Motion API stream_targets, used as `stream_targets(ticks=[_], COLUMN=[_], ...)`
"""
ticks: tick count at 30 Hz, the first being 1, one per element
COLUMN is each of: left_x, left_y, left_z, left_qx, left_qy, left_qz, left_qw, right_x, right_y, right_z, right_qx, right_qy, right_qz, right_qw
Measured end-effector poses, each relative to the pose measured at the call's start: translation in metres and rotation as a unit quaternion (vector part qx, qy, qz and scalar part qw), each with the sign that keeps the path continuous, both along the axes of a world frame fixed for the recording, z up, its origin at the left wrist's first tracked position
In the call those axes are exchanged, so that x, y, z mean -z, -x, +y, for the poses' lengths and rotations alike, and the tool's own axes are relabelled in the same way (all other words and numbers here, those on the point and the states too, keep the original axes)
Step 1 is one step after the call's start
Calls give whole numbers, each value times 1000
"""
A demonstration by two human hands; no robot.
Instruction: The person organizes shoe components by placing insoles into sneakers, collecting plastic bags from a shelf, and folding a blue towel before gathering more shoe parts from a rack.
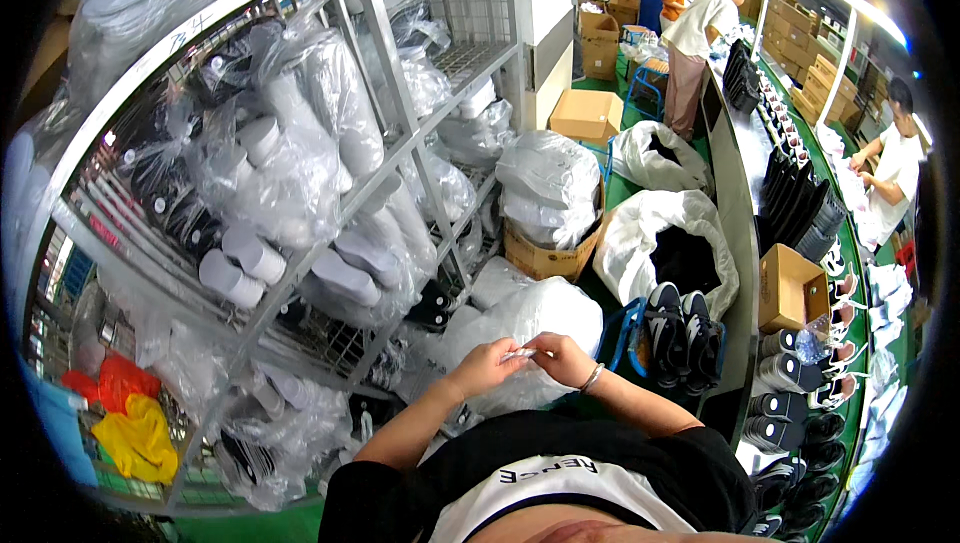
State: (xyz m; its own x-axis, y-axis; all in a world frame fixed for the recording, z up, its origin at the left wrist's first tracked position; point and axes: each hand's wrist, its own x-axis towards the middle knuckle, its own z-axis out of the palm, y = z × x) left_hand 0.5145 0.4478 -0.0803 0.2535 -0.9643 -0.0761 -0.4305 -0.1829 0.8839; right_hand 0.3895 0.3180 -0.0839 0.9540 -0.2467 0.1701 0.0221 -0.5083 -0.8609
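My left hand and my right hand are close together in front of my body, fingers pinched. Between their fingertips runs a small whitish strip; whether it belongs to the bag below cannot be made out. A bracelet circles my right wrist. Directly beneath and beyond both hands bulges a big white plastic bag, its contents hidden. To the right of it, a pair of black-and-white sneakers stands on a blue-framed stool.
At left, a metal rack holds clear bags of white insoles. Open sacks of black pieces and a cardboard box stand ahead. On the right, a conveyor line carries shoes and an open carton. Several people work farther off.
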Motion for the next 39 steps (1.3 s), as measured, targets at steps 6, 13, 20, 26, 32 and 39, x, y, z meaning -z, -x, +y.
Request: stream_targets(ticks=[6,13,20,26,32,39], left_x=[8,-2,-40,-61,-57,-108], left_y=[-52,-95,-130,-156,-219,-228], left_z=[-22,-30,-63,-111,-164,-232], left_qx=[-34,-23,-78,-124,-218,-148], left_qy=[85,-9,-58,13,149,66], left_qz=[101,397,551,490,495,510], left_qw=[991,917,829,863,828,845], right_x=[-9,-29,-58,-78,-62,-76], right_y=[-43,-80,-113,-142,-152,-179], right_z=[-20,-26,-56,-114,-209,-262], right_qx=[-80,-70,8,-51,-25,-10], right_qy=[-472,161,355,246,200,253], right_qz=[-5,-136,-240,-313,-240,-103], right_qw=[878,975,903,916,950,962])
